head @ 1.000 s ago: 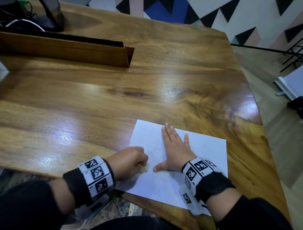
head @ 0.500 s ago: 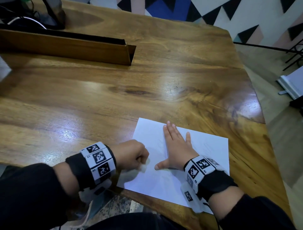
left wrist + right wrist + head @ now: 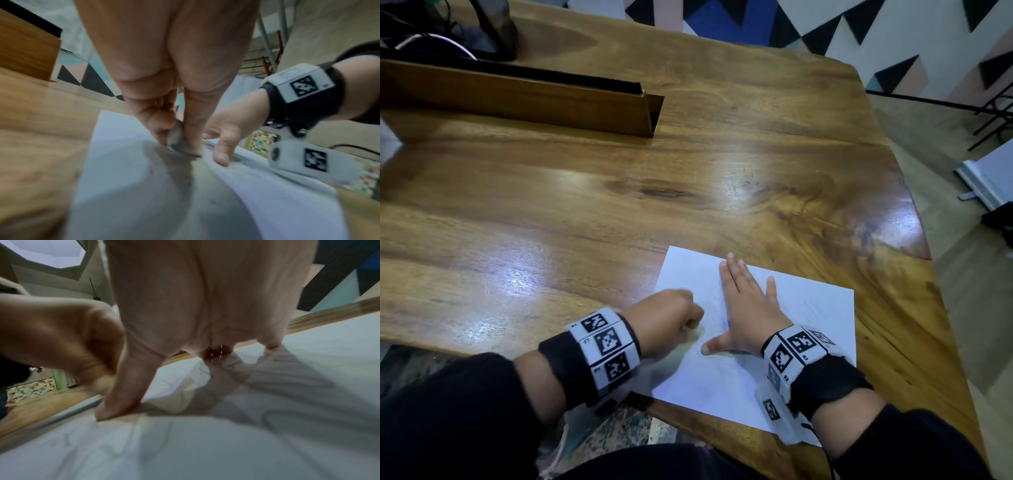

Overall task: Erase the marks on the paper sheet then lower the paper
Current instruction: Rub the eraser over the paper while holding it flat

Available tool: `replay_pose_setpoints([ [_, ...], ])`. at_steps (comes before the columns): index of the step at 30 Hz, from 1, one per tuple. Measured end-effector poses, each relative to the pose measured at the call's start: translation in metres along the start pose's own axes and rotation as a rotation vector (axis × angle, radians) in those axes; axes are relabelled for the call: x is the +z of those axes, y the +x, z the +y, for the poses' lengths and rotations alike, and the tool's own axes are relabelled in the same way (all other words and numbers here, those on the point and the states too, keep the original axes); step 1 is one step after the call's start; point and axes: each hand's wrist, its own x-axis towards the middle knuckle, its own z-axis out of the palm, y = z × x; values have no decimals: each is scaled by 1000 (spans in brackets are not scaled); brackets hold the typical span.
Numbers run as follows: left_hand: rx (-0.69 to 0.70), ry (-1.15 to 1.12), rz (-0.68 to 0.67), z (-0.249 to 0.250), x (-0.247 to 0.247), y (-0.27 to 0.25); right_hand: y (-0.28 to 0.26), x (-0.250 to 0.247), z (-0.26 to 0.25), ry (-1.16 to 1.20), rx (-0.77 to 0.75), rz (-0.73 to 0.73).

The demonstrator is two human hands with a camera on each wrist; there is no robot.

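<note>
A white paper sheet (image 3: 815, 329) lies flat near the front edge of the wooden table (image 3: 619, 212). Faint pencil marks (image 3: 287, 417) curl across it. My right hand (image 3: 746, 305) lies open and flat on the sheet's middle, fingers straight and thumb spread, pressing it down. My left hand (image 3: 688, 325) is a fist at the sheet's left part, just left of the right thumb. In the left wrist view, its fingers pinch a small grey-smudged eraser (image 3: 177, 142) whose tip touches the paper (image 3: 127, 162). From the head view the eraser is hidden under the fist.
A long wooden holder (image 3: 544, 102) stands across the back left of the table, with dark gear and cables (image 3: 445, 37) behind it. The table's curved right edge (image 3: 914, 219) drops to the floor, where a white board (image 3: 993, 178) lies.
My left fist with the eraser has shifted slightly up and right over the sheet's left part. The right hand stays flat on the paper.
</note>
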Motion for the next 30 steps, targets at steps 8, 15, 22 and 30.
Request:
replay_pose_setpoints([
  [8,-50,-23,47,-2,-5,5,-1,0,0,7,-1,2],
  [15,10,13,-205,-2,0,-9,0,1,0,5,-8,13],
  [22,20,17,-89,-9,4,-8,1,1,1,8,-7,18],
  [30,-29,-57,96,-10,-10,12,1,1,2,44,-27,24],
])
